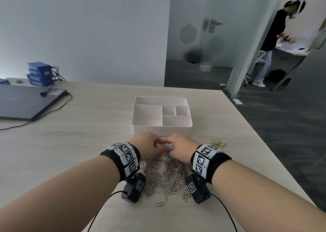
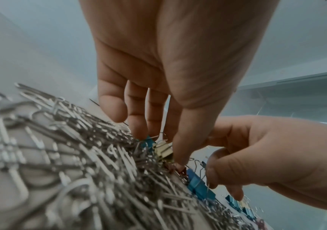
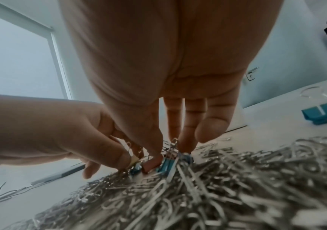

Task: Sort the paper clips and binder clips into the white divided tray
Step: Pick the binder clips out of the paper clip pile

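The white divided tray (image 1: 161, 125) stands empty just beyond my hands. A big pile of silver paper clips (image 1: 167, 177) lies under my wrists, with coloured binder clips (image 1: 165, 149) at its far edge. My left hand (image 2: 159, 144) reaches down there, thumb and fingers pinching a pale gold binder clip (image 2: 163, 150). My right hand (image 3: 169, 153) pinches a blue binder clip (image 3: 166, 164) right beside it, next to a pink one (image 3: 150, 167). The two hands almost touch. More blue binder clips (image 2: 198, 185) lie under the right hand.
A small heap of gold binder clips (image 1: 217, 141) lies to the right of my right hand. A lone blue binder clip (image 3: 323, 112) sits apart on the table. A closed laptop (image 1: 26, 102) with cables is far left. The table's right edge (image 1: 261, 140) is close.
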Demonstrator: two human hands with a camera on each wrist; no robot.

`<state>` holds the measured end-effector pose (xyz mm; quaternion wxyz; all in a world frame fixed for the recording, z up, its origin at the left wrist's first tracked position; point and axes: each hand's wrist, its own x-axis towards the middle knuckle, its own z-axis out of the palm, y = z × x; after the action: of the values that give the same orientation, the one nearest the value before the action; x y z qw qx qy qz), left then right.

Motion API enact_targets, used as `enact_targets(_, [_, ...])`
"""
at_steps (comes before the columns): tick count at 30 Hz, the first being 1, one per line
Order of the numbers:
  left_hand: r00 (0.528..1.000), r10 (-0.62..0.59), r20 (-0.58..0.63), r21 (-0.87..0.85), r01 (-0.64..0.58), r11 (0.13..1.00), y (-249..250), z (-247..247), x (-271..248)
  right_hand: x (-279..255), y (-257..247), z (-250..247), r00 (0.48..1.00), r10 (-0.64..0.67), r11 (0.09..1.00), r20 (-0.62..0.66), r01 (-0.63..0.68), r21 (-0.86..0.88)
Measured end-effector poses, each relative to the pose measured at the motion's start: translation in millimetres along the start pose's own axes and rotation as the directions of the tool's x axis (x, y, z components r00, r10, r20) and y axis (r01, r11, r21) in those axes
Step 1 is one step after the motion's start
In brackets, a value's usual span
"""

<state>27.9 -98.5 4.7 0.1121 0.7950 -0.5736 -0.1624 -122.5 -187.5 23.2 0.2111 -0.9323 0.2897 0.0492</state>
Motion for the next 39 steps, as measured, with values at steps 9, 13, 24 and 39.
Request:
enact_targets(9, [0.995,-0.074,-0.065,-0.24,0.057,0.969,-14,-4,-6,8,1,10,0.999,-0.016,1.0,-0.048,0.016,-0.008])
enact_targets(13, [0.995,-0.092,-0.039,-0.292,0.077,0.953,-16,-4,-9,5,3,7,0.997,-0.011,0.999,-0.073,0.013,0.034])
enact_targets(24, [0.986,-0.162,-0.04,-0.579,0.109,0.808,-17,-12,-13,-8,28,-2,0.976,0.184,0.859,-0.115,-0.103,0.502])
enact_targets(39, [0.993,-0.089,0.081,-0.823,0.117,0.556,39,5,15,-47,127,-32,0.788,0.591,0.352,-0.169,-0.063,0.934])
